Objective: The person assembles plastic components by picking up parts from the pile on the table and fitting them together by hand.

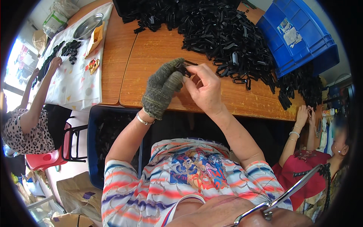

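The left hand (162,90), wearing a grey-green knitted glove (153,103), is curling its fingers inward and grasping a small black piece (183,69) at the fingertips. The right hand (207,86), bare, is pinching the same piece between thumb and forefinger, with its other fingers bending toward the palm. The two hands are nearly meeting over the near part of the wooden bench (147,56); the piece is sitting between them, raised in front of the person's chest. Its exact shape is being hidden by the fingers. A silver bracelet (144,119) is circling the left wrist.

Beyond the hands, a large heap of black pieces (227,36) is covering the far side of the bench and spreading to the right. A blue crate (302,36) is leaning beside it, with more pieces lying under its lower edge. A dark blue tub (92,147) is standing below the bench, left of the person.

At left, a co-worker's hands (56,62) are reaching to black pieces on a white cloth (81,89), near a metal bowl (89,27). At right, another co-worker's hands (305,114) are working close together; what they are holding is unclear.
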The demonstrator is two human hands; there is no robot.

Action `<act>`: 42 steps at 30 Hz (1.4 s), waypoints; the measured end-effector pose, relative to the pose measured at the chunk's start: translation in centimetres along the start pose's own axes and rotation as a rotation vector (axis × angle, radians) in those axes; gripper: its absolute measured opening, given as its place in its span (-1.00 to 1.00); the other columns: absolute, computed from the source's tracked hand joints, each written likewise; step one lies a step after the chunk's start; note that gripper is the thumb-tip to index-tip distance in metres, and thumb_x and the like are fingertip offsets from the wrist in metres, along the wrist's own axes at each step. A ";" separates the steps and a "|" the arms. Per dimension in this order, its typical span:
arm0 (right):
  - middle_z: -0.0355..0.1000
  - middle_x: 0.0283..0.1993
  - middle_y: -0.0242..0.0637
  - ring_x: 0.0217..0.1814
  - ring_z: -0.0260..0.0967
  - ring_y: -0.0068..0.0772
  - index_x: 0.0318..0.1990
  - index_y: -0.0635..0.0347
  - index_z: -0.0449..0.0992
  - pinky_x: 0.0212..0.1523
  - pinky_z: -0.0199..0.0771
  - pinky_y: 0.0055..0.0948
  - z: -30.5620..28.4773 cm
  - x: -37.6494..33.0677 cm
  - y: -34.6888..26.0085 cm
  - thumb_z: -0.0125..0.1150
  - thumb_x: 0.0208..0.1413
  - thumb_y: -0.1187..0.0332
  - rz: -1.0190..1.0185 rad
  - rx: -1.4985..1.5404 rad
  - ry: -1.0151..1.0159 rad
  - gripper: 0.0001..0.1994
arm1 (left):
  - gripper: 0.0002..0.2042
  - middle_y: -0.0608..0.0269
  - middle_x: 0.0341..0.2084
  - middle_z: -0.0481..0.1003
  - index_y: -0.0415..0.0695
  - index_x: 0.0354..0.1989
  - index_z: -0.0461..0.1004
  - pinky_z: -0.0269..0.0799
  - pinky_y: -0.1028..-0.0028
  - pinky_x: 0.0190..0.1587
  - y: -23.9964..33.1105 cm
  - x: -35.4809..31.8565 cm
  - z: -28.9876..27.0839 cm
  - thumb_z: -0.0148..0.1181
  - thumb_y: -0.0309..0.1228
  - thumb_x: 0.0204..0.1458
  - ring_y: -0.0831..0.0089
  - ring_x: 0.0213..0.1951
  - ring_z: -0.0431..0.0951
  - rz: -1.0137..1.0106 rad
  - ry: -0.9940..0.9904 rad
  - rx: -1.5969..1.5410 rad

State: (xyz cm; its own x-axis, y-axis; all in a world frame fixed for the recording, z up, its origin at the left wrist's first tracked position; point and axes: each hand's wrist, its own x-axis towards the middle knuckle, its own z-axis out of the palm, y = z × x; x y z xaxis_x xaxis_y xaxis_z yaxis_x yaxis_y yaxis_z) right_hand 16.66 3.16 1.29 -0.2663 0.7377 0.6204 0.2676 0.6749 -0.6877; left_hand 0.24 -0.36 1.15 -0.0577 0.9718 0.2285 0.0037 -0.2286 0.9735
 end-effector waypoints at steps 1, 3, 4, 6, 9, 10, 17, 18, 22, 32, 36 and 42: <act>0.50 -0.26 -0.28 -0.48 0.51 -0.46 -0.07 0.23 0.58 -0.47 0.48 -0.50 0.2 -0.2 0.1 0.45 0.04 0.57 0.006 -0.003 0.002 -0.72 | -0.72 0.24 -0.16 0.65 -0.20 0.14 0.57 0.55 0.50 -0.21 0.1 -0.3 0.4 0.20 -0.42 0.31 0.58 -0.25 0.59 0.035 0.028 0.079; 0.49 -0.23 -0.24 -0.44 0.53 -0.30 -0.10 0.20 0.58 -0.43 0.53 -0.39 0.8 -0.8 0.6 0.47 -0.02 0.56 -0.125 -0.146 0.045 -0.70 | -0.72 0.23 -0.15 0.65 -0.21 0.14 0.57 0.55 0.48 -0.19 -0.2 -0.5 0.7 0.20 -0.42 0.31 0.57 -0.22 0.59 0.066 0.048 0.156; 0.49 -0.20 -0.22 -0.37 0.55 -0.18 -0.05 0.18 0.54 -0.35 0.57 -0.26 0.9 -1.1 0.6 0.49 -0.04 0.54 -0.103 -0.159 0.026 -0.63 | -0.74 0.22 -0.16 0.64 -0.21 0.11 0.57 0.55 0.47 -0.18 -0.7 -0.5 0.6 0.21 -0.42 0.30 0.55 -0.20 0.59 0.207 0.054 0.282; 0.48 -0.18 -0.22 -0.35 0.55 -0.17 0.01 0.18 0.51 -0.33 0.56 -0.24 0.7 -1.2 0.1 0.49 -0.03 0.52 -0.079 -0.169 0.056 -0.59 | -0.75 0.22 -0.17 0.64 -0.21 0.08 0.58 0.55 0.45 -0.16 -0.8 -0.9 0.5 0.22 -0.41 0.30 0.53 -0.19 0.59 0.347 0.052 0.403; 0.48 -0.20 -0.20 -0.34 0.55 -0.16 0.10 0.17 0.45 -0.30 0.55 -0.21 1.0 -1.7 -0.7 0.49 0.01 0.48 0.036 -0.079 -0.042 -0.52 | -0.81 0.23 -0.21 0.62 -0.21 -0.04 0.59 0.53 0.46 -0.19 -0.3 -1.6 0.2 0.18 -0.38 0.33 0.51 -0.23 0.57 -0.185 0.068 -0.181; 0.48 -0.23 -0.18 -0.34 0.55 -0.15 0.13 0.17 0.43 -0.29 0.54 -0.20 1.3 -2.0 -1.1 0.48 0.03 0.45 0.130 0.022 -0.173 -0.50 | -0.78 0.27 -0.31 0.58 -0.20 -0.13 0.57 0.49 0.46 -0.26 -1.4 -1.4 -0.4 0.11 -0.30 0.37 0.52 -0.31 0.53 0.072 0.040 0.067; 0.48 -0.36 -0.20 -0.43 0.53 -0.09 0.09 0.16 0.42 -0.37 0.51 -0.17 4.5 -2.7 -2.7 0.49 0.08 0.29 0.221 0.124 -0.290 -0.53 | -0.66 0.33 -0.49 0.49 -0.18 -0.34 0.50 0.38 0.46 -0.35 -0.6 -3.8 -2.6 0.00 -0.22 0.43 0.52 -0.43 0.48 -0.097 0.098 -0.222; 0.49 -0.33 -0.18 -0.35 0.56 -0.05 0.04 0.16 0.44 -0.31 0.53 -0.12 4.8 -2.6 -3.2 0.50 0.07 0.18 0.286 0.161 -0.365 -0.53 | -0.71 0.27 -0.47 0.51 -0.19 -0.30 0.53 0.42 0.41 -0.30 0.3 -4.6 -3.6 0.07 -0.25 0.39 0.44 -0.41 0.51 -0.077 0.076 0.007; 0.50 -0.14 -0.16 -0.09 0.54 -0.04 -0.04 0.16 0.57 -0.16 0.55 -0.07 3.6 -1.0 -2.9 0.50 0.04 0.09 0.047 0.074 -0.669 -0.56 | -0.84 0.08 -0.36 0.61 -0.23 -0.21 0.61 0.50 0.28 -0.14 1.7 -8.5 -11.2 0.23 -0.38 0.23 0.19 -0.28 0.61 -0.011 -0.141 0.766; 0.39 -0.06 -0.06 0.02 0.42 -0.07 -0.02 0.35 0.54 0.00 0.56 -0.19 1.6 4.9 6.5 0.11 0.12 0.64 -0.110 -0.698 -0.505 -0.73 | -0.76 0.05 -0.28 0.64 -0.26 -0.05 0.64 0.53 0.32 -0.11 7.6 -4.5 -13.7 0.24 -0.41 0.18 0.19 -0.22 0.66 -0.122 -0.087 0.872; 0.41 -0.06 -0.10 -0.02 0.41 -0.08 -0.02 0.33 0.55 -0.02 0.56 -0.19 1.6 8.9 7.2 0.15 0.07 0.63 -0.252 -0.694 -0.447 -0.71 | -0.80 0.05 -0.21 0.65 -0.18 -0.11 0.67 0.54 0.22 -0.05 5.0 3.2 -11.0 0.26 -0.36 0.19 0.05 -0.15 0.65 0.171 -0.180 0.920; 0.46 -0.11 -0.24 0.03 0.37 -0.21 -0.29 0.17 0.64 -0.13 0.45 -0.29 1.6 11.4 11.5 0.19 0.07 0.47 -0.447 -0.954 -0.360 -0.89 | -0.72 0.18 0.03 0.57 -0.02 0.09 0.60 0.47 0.21 0.12 -0.7 17.6 -3.9 0.14 -0.33 0.25 0.11 0.07 0.56 0.470 -0.095 1.111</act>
State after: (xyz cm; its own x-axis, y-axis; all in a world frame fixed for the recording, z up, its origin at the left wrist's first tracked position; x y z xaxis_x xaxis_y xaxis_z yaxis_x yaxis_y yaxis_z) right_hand 15.21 19.29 -0.19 -0.7283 0.4816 0.4875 0.6417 0.7290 0.2383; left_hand -4.69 16.67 4.47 0.2532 0.8181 0.5163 0.8630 -0.4322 0.2615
